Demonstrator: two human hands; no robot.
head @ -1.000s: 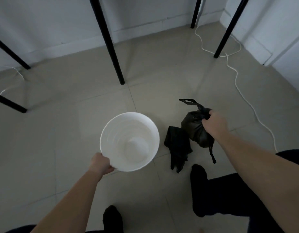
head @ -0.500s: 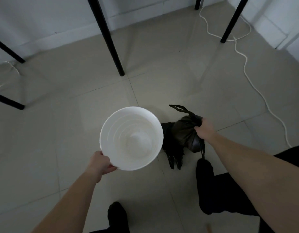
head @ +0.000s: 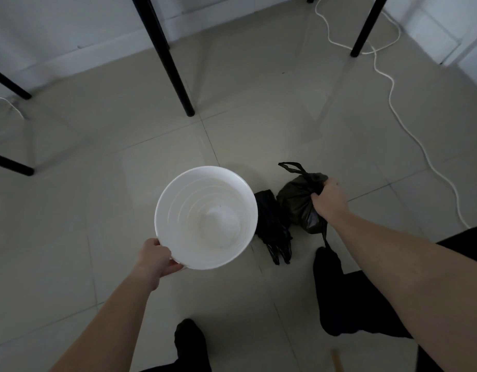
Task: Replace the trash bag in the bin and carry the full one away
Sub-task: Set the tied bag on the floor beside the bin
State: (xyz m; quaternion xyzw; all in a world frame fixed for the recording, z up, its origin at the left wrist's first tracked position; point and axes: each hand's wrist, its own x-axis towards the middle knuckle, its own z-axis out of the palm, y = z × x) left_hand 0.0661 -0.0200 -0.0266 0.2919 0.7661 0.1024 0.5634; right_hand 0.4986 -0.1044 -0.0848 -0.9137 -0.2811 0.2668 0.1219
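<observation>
Gripping the near rim of the empty white bin (head: 205, 169) with the left hand (head: 154, 257), fingers curled over the edge, apparently to steady it for relining. Clutching the knotted neck of the full black bag (head: 295, 202) in the right hand (head: 329, 201), fingers clenched, just right of the bin, on or barely off the floor. Between them, a folded fresh bag (head: 272, 224). Beyond: black table legs (head: 167, 57) and a loose white cable (head: 398, 114), a likely tripping risk when carrying away.

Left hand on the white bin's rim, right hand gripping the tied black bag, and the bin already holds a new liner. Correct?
No. In the head view the bin is bare white inside; the spare black bag lies on the floor beside it. The left hand, right hand and tied bag are as stated.
</observation>
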